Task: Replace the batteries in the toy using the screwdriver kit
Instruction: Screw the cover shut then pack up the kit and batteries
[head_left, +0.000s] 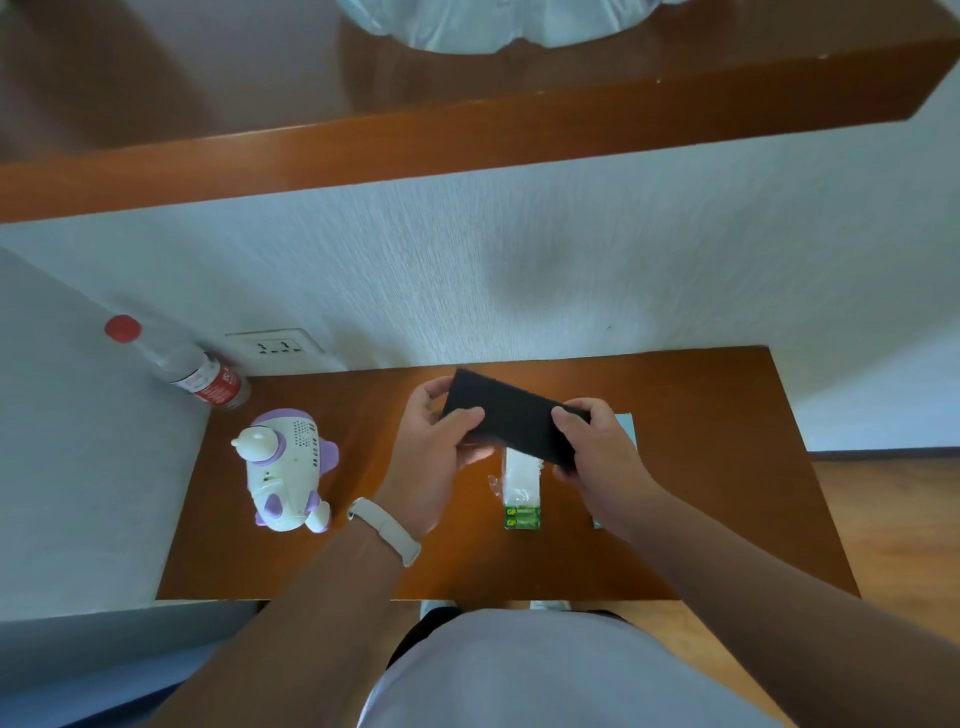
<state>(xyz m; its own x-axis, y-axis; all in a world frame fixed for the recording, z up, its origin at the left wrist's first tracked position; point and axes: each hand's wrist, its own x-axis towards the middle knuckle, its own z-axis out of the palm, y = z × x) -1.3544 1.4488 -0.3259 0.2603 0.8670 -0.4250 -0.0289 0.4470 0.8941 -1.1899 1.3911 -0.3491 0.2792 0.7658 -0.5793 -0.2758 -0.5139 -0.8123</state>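
A flat black screwdriver kit case (511, 413) is held above the brown table (701, 493), tilted down to the right. My left hand (441, 447) grips its left end and my right hand (597, 447) grips its right end. Below the case lies a pack of green batteries (522, 506) in clear wrap. The white and purple toy (285, 470) lies on the table to the left of my left hand, apart from it.
A plastic bottle with a red cap (187, 369) leans in the back left corner by a wall socket (275, 345). A pale blue flat item (626, 426) lies partly hidden under my right hand. A wooden shelf (467, 140) overhangs the wall above.
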